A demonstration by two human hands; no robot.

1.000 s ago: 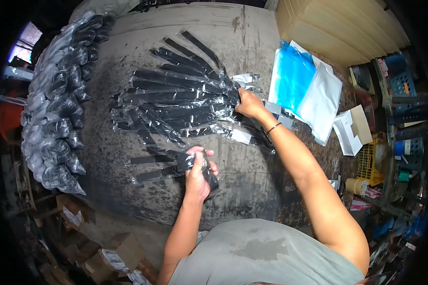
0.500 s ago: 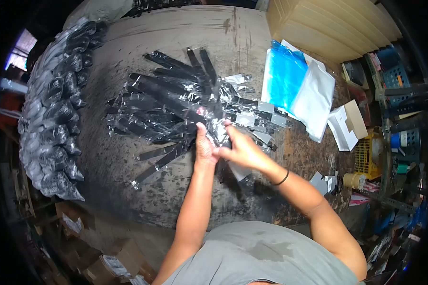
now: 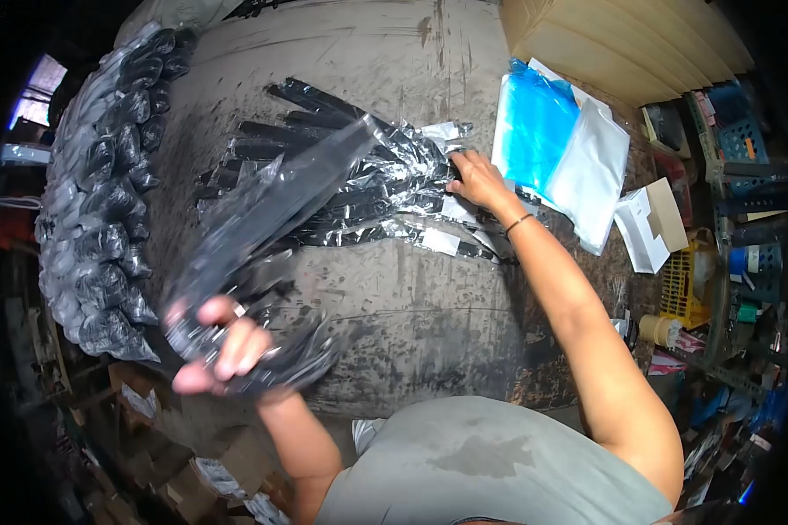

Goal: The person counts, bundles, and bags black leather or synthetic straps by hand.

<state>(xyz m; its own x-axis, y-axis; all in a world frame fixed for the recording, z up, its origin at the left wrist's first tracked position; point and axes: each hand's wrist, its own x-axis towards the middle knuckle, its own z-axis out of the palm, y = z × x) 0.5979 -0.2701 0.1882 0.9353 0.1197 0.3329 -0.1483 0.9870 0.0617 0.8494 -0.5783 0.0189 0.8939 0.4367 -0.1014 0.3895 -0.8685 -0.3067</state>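
My left hand (image 3: 236, 346), smeared by motion, grips a bundle of plastic-wrapped black strips (image 3: 302, 354) over the table's near left part. A long strip in clear plastic (image 3: 276, 197) trails from near this hand up across the pile. Farther in lies the pile of black strips in clear sleeves (image 3: 368, 210), fanned out, several with pale grey tags at the right end. At that right end is my right hand (image 3: 481, 181), fingers and thumb curled on the sleeves of one packet. Its fingertips are partly hidden among the shiny plastic.
Many stacked bagged black bundles (image 3: 105, 227) line the table's left side. Blue plastic sheets (image 3: 534, 122) and clear bags (image 3: 591, 166) lie at the right, near an open white box (image 3: 648, 227). Large cardboard (image 3: 622, 44) stands at the back right; a yellow basket (image 3: 687, 271) is beyond the edge.
My hands were together over the pile's near side, holding a bundle. The left hand has swung to the lower left with black strips; the right has moved away to the pile's right end.
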